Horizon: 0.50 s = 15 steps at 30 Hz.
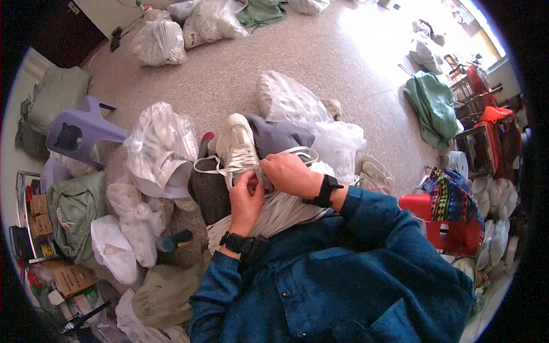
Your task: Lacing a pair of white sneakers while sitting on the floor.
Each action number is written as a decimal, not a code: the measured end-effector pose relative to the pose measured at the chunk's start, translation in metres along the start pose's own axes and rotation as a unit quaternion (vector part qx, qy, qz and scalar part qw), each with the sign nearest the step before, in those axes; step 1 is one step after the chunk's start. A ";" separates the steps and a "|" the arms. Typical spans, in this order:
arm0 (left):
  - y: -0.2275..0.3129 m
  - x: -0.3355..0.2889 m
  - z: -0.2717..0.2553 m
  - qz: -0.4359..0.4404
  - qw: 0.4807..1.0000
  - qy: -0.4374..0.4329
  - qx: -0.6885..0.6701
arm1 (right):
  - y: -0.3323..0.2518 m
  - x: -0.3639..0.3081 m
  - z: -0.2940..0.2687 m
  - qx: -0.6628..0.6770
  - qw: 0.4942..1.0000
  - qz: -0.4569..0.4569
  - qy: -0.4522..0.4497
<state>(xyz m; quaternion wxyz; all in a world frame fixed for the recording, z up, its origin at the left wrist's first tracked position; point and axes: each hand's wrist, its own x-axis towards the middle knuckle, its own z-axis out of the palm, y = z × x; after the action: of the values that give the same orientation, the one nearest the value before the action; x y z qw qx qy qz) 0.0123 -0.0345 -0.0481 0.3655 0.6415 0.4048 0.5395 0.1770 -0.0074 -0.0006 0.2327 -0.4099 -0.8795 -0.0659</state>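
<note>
A white sneaker [235,138] rests on my lap with its toe pointing away from me. Its white shoelace [207,167] loops out to the left of the shoe, and another loop arcs to the right behind my right hand. My left hand [247,203] pinches the lace at the near end of the lacing. Right beside it, my right hand [290,175] is closed on the lace too, its fingertips partly hidden. Under my wrists lies a thick bundle of loose white laces [274,214] across my lap. Each wrist wears a black band.
Clear plastic bags of shoes [161,150] stand to the left, with more bags [291,100] ahead. A purple stool [86,128] is at far left, a red stool [434,223] at right. Green sacks [432,108] and cardboard boxes [70,276] lie around.
</note>
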 end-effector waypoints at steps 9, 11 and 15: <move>0.016 0.018 -0.015 0.069 0.984 -0.036 0.158 | -0.002 0.016 -0.006 -0.012 0.999 -0.041 0.001; 0.017 0.013 -0.015 0.051 0.985 -0.051 0.154 | -0.003 0.004 -0.013 0.037 0.999 -0.030 -0.005; 0.011 0.012 -0.002 -0.014 0.998 -0.055 0.016 | 0.000 -0.009 -0.014 0.045 0.997 0.013 0.056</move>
<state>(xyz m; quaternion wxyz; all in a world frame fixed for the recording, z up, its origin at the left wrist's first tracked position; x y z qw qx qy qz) 0.0133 -0.0281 -0.0331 0.3842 0.6703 0.4015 0.4918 0.1868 -0.0178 0.0071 0.3009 -0.4061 -0.8617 -0.0461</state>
